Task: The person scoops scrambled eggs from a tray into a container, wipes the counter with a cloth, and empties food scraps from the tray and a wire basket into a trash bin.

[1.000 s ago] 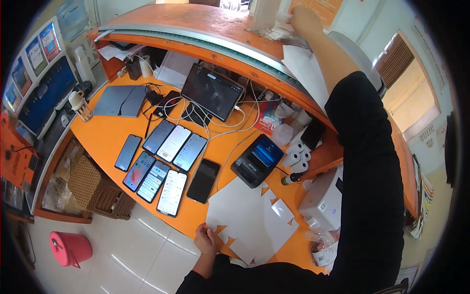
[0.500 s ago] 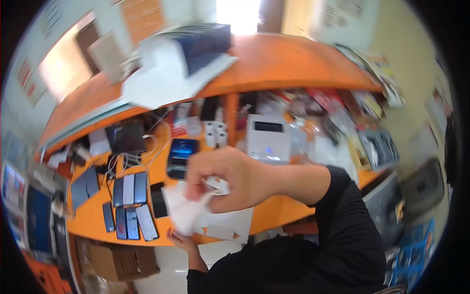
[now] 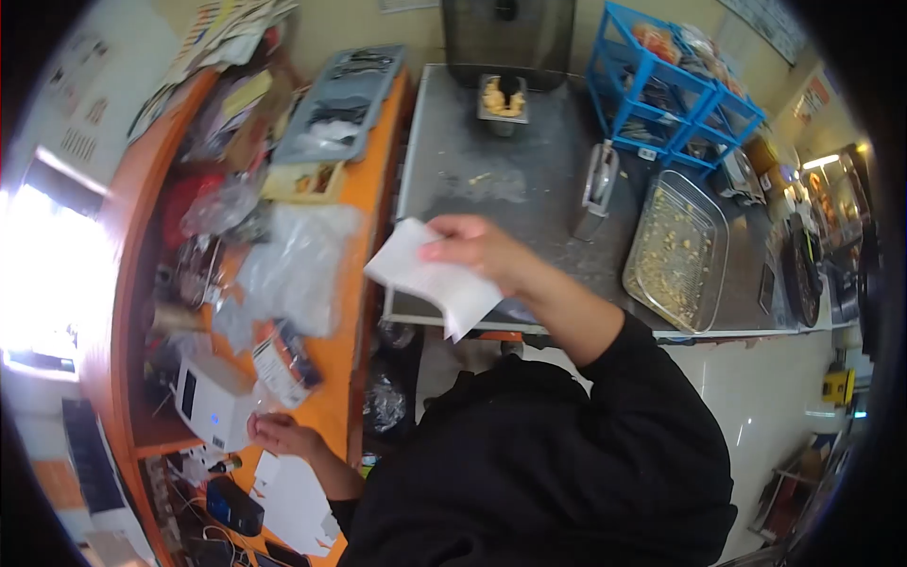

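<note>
White paper clamped in right hand, long axis slanting rightward toward the person, over grey counter's near-left corner, left hand beside white box, grip unclear.

Rack blue. Desk orange. Sleeve plain black. Paper white. Worktop dark grey.

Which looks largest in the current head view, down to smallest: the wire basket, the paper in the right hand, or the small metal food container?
1. Wire basket
2. Paper in the right hand; held up nearer the camera, so its true rank is unsure
3. Small metal food container
</note>
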Tool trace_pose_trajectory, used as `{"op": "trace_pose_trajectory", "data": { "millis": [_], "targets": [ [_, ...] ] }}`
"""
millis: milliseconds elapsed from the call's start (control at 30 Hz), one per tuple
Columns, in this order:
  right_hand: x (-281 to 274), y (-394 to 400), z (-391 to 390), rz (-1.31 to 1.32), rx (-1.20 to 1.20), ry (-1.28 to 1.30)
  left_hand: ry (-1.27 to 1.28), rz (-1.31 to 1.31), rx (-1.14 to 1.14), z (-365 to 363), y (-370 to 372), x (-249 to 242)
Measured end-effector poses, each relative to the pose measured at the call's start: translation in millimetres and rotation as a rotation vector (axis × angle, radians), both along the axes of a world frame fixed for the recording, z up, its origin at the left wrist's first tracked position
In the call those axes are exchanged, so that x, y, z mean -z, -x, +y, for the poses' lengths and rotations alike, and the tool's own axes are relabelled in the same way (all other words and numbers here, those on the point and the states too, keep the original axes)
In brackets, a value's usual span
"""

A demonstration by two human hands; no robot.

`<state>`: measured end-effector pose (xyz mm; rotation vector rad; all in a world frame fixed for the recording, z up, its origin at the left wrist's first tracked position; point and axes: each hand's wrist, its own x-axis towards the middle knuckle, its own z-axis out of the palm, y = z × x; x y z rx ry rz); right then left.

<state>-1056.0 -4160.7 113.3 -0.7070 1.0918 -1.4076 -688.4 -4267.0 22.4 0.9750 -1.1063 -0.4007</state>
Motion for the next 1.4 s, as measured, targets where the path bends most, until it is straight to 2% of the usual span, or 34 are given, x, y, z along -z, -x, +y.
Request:
{"op": "trace_pose_trajectory", "data": {
  "millis": [33, 67, 133, 200, 267, 333, 367, 467, 567, 700, 800, 900, 1000, 1167, 1267, 1300, 1400],
  "targets": [
    [0.1, 34.2, 19.9, 0.021, 0.103, 0.027, 0.002, -0.034, 0.053, -6.0, 26.6, 21.5],
    [0.0, 69.8, 38.6, 0.079, 0.212, -0.013, -0.027, -0.095, 0.092, 1.4, 63.8, 21.7],
    [6.3, 131.5, 68.1, 0.491, 0.533, -0.147, -0.078, -0.221, 0.167, 17.0, 138.1, 20.8],
    [5.2, 177.7, 84.6, 0.796, 0.806, -0.334, -0.131, -0.132, 0.391, 33.2, 187.9, 11.9],
    [22.1, 198.5, 77.6, 1.172, 1.141, -0.249, -0.136, -0.106, 0.586, 41.4, 217.2, 11.8],
    [46.5, 199.5, 53.6, 1.421, 1.162, -0.141, -0.147, -0.048, 0.634, 42.7, 235.3, 11.9],
    [67.7, 197.4, 37.7, 1.375, 1.079, -0.137, -0.149, -0.026, 0.661, 43.5, 238.9, 11.1],
    [139.4, 204.6, 0.7, 1.555, 0.884, -0.186, -0.157, -0.079, 0.65, 46.7, 245.3, 5.2],
    [203.1, 203.9, -9.9, 1.682, 0.729, -0.58, -0.201, -0.11, 0.679, 45.7, 236.0, 3.7],
    [227.8, 182.6, -26.2, 1.411, 0.572, -0.924, -0.269, -0.125, 0.671, 39.4, 218.3, 13.8],
    [222.0, 169.2, -64.7, 1.328, 0.65, -0.994, -0.309, -0.138, 0.67, 27.2, 208.0, 18.2],
    [228.0, 148.0, -112.7, 1.242, 0.776, -0.85, -0.321, -0.153, 0.666, 15.3, 195.9, 16.4],
    [228.7, 131.1, -157.8, 1.195, 0.803, -0.841, -0.328, -0.125, 0.641, 0.6, 174.9, 21.4],
    [239.3, 149.9, -210.2, 1.106, 0.854, -0.747, -0.329, -0.218, 0.569, -26.9, 144.1, 8.0],
    [242.4, 160.2, -221.1, 1.191, 0.754, -0.581, -0.345, -0.164, 0.559, -43.7, 129.8, 10.0],
    [251.6, 168.6, -221.5, 1.284, 0.678, -0.54, -0.337, -0.164, 0.575, -49.9, 125.2, 12.0],
    [225.7, 171.7, -203.6, 1.389, 0.355, -0.474, -0.335, -0.167, 0.617, -64.8, 110.6, 20.5]
  ]
}}
